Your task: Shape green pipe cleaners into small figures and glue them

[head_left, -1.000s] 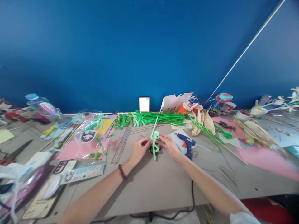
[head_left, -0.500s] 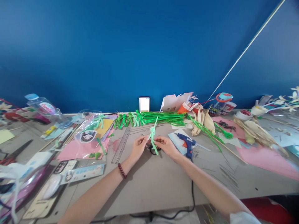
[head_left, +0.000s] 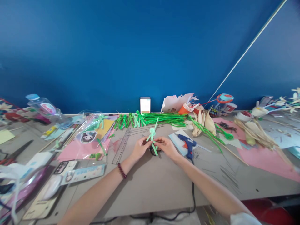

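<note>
A small light-green pipe-cleaner figure (head_left: 152, 132) stands up between my two hands over the middle of the table. My left hand (head_left: 142, 147) pinches its lower part from the left, with a beaded bracelet on that wrist. From the right, the fingertips of my right hand (head_left: 166, 146) close on the same lower part. One fuzzy stem sticks up above its looped head, and another end hangs below my fingers. Behind it on the table lies something black and round, perhaps scissor handles (head_left: 154, 150), mostly hidden by the hands and the figure.
A blue glue gun (head_left: 189, 144) lies right of my hands, its cord running over the front edge. To the left are a clear ruler (head_left: 122, 146) and a plastic bag (head_left: 90, 137). Along the wall lie green pipe cleaners (head_left: 165, 118) and finished-looking green figures (head_left: 127, 120).
My left hand has shifted slightly right, its fingers now on the figure's lower part. The figure's looped top has turned a little. My right hand stays almost in place.
</note>
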Motion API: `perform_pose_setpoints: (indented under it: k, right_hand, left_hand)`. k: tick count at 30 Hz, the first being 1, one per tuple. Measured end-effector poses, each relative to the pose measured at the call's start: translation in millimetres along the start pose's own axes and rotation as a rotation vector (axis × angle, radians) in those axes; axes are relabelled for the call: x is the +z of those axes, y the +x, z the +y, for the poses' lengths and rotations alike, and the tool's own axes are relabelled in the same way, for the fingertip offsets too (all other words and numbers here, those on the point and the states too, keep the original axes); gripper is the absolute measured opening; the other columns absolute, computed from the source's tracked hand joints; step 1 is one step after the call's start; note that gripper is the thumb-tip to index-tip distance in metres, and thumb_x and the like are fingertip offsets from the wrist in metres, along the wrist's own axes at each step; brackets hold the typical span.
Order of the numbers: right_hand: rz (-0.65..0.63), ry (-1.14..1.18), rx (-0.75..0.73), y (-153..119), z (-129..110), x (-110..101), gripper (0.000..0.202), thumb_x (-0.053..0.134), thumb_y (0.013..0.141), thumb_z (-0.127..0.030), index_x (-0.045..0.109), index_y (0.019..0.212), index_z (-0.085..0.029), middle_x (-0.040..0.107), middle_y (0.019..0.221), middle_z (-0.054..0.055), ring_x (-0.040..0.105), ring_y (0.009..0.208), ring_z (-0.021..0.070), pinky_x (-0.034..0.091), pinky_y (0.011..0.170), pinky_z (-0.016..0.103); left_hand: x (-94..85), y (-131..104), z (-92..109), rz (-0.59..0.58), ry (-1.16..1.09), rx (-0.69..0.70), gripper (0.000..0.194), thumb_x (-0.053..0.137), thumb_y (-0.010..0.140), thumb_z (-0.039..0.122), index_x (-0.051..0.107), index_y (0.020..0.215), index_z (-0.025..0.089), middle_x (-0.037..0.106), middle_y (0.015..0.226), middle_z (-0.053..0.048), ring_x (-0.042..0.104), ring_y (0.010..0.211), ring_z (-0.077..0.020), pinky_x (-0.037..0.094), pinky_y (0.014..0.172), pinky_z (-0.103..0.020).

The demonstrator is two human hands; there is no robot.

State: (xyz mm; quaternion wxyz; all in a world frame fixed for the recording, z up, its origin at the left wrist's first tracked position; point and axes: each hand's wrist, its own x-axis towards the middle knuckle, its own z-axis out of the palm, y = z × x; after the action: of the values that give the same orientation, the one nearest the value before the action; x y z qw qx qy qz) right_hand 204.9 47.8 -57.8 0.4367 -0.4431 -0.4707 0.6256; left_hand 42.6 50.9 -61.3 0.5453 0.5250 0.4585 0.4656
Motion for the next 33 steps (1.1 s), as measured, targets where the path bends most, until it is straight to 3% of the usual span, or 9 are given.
perform_pose_setpoints:
  k: [7,17,26,33]
  right_hand:
    - [-0.016,0.092,0.021,2,5,-1,0.036,0.075,0.061,-0.042,0.064,0.083,-0.016,0.066,0.073,0.001,0.062,0.065,0.0121,0.052,0.066,0.026]
    - [-0.010,0.163,-0.020,-6,-3,7,0.042,0.068,0.065,-0.058,0.064,0.080,-0.019,0.068,0.077,0.004,0.065,0.079,0.0201,0.051,0.079,0.035]
    - [0.009,0.164,-0.051,-2,2,6,0.041,0.066,0.070,-0.052,0.060,0.096,-0.020,0.067,0.090,0.005,0.063,0.085,0.0192,0.049,0.078,0.033]
    - [0.026,0.153,-0.104,0,-11,5,0.038,0.068,0.070,-0.044,0.058,0.099,-0.022,0.065,0.089,0.004,0.063,0.081,0.0181,0.051,0.075,0.032]
  left_hand:
    - [-2.9,2,1,-0.002,-0.017,0.000,0.032,0.070,0.065,0.042,0.066,0.076,0.013,0.060,0.064,-0.001,0.051,0.057,-0.0117,0.043,0.057,-0.024]
    - [-3.5,2,4,0.012,-0.124,-0.031,0.034,0.073,0.063,0.041,0.068,0.079,0.012,0.061,0.064,-0.002,0.051,0.055,-0.0108,0.042,0.055,-0.024]
    - [-2.8,1,6,-0.013,-0.134,-0.021,0.030,0.071,0.067,0.040,0.069,0.080,0.013,0.058,0.059,0.000,0.048,0.051,-0.0097,0.040,0.054,-0.024]
    - [-3.2,-1,2,-0.081,-0.162,-0.052,0.030,0.068,0.070,0.044,0.066,0.077,0.015,0.051,0.050,0.002,0.042,0.042,-0.0086,0.034,0.046,-0.025]
